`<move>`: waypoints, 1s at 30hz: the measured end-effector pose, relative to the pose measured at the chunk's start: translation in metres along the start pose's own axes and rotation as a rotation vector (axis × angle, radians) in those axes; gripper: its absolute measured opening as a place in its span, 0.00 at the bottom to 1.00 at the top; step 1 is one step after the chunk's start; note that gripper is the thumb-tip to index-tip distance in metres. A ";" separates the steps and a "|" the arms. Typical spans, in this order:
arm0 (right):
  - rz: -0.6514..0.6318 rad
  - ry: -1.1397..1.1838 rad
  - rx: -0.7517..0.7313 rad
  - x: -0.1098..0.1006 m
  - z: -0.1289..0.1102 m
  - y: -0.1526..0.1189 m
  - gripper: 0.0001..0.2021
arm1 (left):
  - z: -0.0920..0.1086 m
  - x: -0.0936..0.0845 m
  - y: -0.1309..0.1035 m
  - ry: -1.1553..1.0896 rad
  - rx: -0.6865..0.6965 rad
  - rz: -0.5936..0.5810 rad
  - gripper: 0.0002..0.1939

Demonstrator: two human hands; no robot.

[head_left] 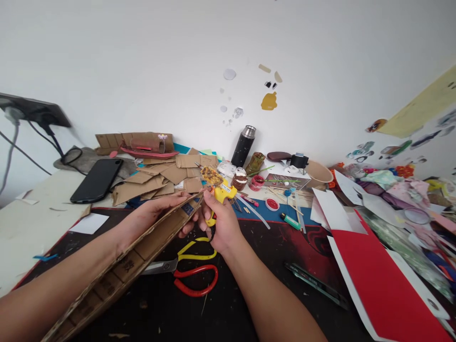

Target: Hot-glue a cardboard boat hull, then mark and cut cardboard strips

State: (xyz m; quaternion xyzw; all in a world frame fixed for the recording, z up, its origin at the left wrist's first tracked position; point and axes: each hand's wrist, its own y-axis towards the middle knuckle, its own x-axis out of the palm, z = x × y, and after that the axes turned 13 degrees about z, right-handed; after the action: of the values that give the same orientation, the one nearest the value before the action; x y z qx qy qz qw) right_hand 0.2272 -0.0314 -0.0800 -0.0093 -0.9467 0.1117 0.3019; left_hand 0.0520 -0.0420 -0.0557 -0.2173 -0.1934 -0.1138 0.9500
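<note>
Looks, by judgement, to be at a gluing step on the narrow tip of a long, curved cardboard piece (149, 243), held slantwise from the lower left corner up to the centre of the frame. Points the nozzle of the yellow glue gun (223, 191) up and left, away from that tip, toward the cardboard scraps (174, 173) left of centre; so seems more concerned with steadying or pinching the joint than with laying glue. Calls, for a next move, for a firm hold on the tip, a careful turn of the gun if adding glue there, and a possibly hot nozzle well clear of bare skin. Grips the cardboard near its tip in the left hand (171, 205), just left of centre, with the palm behind the far wall and some fingertips showing below the near edge; parted only enough to take in the piece. Wraps the right hand (223, 222) around the gun's handle, at the centre, thumb along the side and fingers curled in close. Cannot tell touching from merely near for the right fingertips beside the cardboard tip. Shows scissors (178, 274) lying below, on the dark mat (261, 266) at lower centre.
</note>
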 end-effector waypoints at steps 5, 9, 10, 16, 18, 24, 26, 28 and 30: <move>-0.026 0.006 0.024 -0.003 0.001 0.002 0.31 | -0.002 -0.001 0.001 -0.023 -0.006 -0.009 0.16; -0.043 0.020 0.063 -0.004 0.002 0.003 0.33 | -0.002 -0.001 0.001 -0.026 -0.011 -0.030 0.16; -0.049 0.026 0.077 -0.005 0.003 0.003 0.33 | -0.002 -0.001 0.000 -0.031 -0.014 -0.028 0.16; -0.038 0.114 0.083 -0.004 0.001 0.007 0.28 | -0.003 -0.001 0.000 -0.053 -0.010 -0.019 0.15; -0.036 0.130 0.064 -0.004 -0.001 0.008 0.29 | -0.003 -0.001 0.000 -0.041 -0.023 -0.016 0.16; -0.076 0.081 0.056 -0.004 -0.002 0.004 0.29 | -0.003 0.000 0.000 -0.059 -0.016 -0.018 0.15; -0.078 0.073 0.054 -0.003 -0.002 0.004 0.29 | -0.003 0.000 0.000 -0.069 -0.023 -0.029 0.15; -0.075 0.072 0.055 -0.003 -0.002 0.004 0.28 | -0.004 0.000 0.000 -0.071 -0.027 -0.044 0.15; -0.071 0.076 0.056 -0.003 -0.002 0.004 0.27 | -0.004 -0.001 0.000 -0.067 -0.030 -0.043 0.14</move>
State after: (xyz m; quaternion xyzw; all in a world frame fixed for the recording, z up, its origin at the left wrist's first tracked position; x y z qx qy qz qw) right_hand 0.2305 -0.0272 -0.0810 0.0284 -0.9309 0.1272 0.3413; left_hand 0.0525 -0.0441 -0.0595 -0.2308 -0.2279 -0.1296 0.9370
